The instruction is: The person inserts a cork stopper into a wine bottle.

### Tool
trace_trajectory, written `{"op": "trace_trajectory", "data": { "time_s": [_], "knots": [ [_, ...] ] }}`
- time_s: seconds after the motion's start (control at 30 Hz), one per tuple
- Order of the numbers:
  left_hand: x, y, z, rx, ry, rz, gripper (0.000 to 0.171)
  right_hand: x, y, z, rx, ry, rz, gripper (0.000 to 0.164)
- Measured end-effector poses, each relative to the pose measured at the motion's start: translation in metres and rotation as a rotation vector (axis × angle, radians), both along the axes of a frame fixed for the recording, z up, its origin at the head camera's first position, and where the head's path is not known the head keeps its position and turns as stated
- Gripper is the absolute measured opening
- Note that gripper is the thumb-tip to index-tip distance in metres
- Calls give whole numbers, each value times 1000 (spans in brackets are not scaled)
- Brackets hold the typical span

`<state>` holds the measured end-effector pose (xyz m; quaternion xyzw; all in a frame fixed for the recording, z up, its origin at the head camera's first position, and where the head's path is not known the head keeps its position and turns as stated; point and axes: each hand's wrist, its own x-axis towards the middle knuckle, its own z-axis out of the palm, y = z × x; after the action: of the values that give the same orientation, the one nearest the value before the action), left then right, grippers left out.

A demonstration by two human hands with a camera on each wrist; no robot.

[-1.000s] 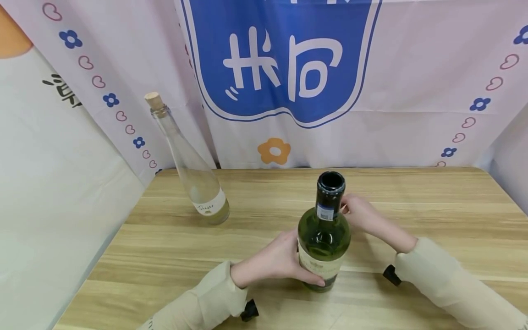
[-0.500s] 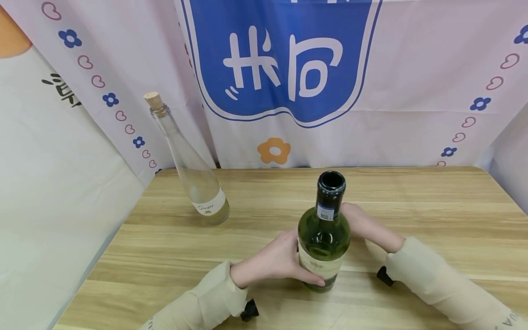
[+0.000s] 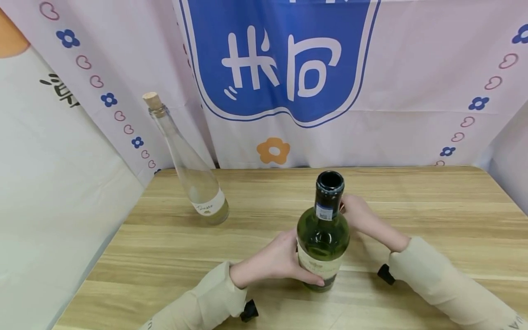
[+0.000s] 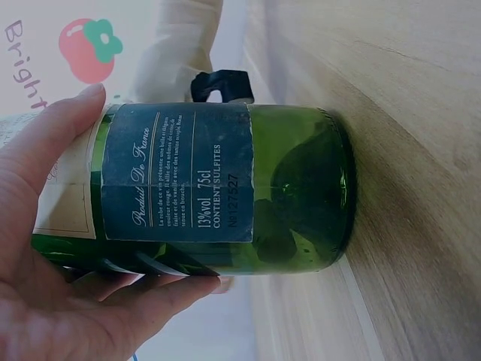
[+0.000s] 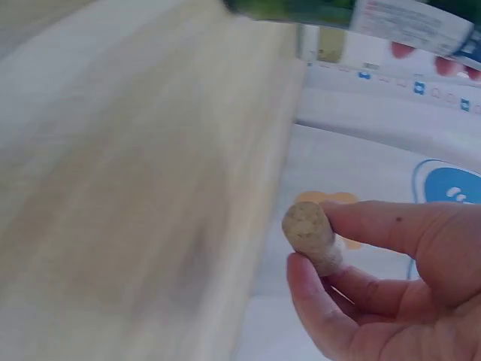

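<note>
A green wine bottle (image 3: 322, 238) with a cream label stands upright on the wooden table, its dark mouth uncorked. My left hand (image 3: 282, 261) grips its lower body, thumb across the front; the left wrist view shows the fingers curled round the glass (image 4: 301, 188) near a dark back label. Behind and to the right of the bottle is my right hand (image 3: 367, 220), partly hidden by the neck in the head view. In the right wrist view that hand pinches a cork (image 5: 312, 235) between thumb and fingers, off the table and apart from the bottle.
At the back left a tall clear bottle (image 3: 198, 174) stands with a cork (image 3: 152, 101) in its neck. A printed cloth (image 3: 412, 91) hangs behind the wooden table (image 3: 165, 256). Black wrist mounts (image 3: 386, 274) stick out from both sleeves.
My right hand moved left and lower behind the bottle, then came back up slightly, the cork showing only in the current right wrist view. The left hand and green bottle have stayed put.
</note>
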<state>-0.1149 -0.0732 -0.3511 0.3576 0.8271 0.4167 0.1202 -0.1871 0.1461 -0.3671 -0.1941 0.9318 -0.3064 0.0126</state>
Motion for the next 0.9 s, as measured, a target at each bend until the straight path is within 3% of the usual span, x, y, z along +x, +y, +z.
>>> {"op": "trace_trajectory", "data": {
  "time_s": [0.1,0.3,0.53,0.9],
  "knots": [
    [0,0,-1,6,16,-4,82,2,1,11,-63,-5,-43,13],
    [-1,0,-1,11,24,-3,82,9,0,34,-183,65,-110,17],
    [-1,0,-1,23,8,-7,81,18,-3,61,-306,208,-162,16],
    [0,0,-1,11,8,5,81,35,-8,103,-483,510,-160,21]
  ]
}}
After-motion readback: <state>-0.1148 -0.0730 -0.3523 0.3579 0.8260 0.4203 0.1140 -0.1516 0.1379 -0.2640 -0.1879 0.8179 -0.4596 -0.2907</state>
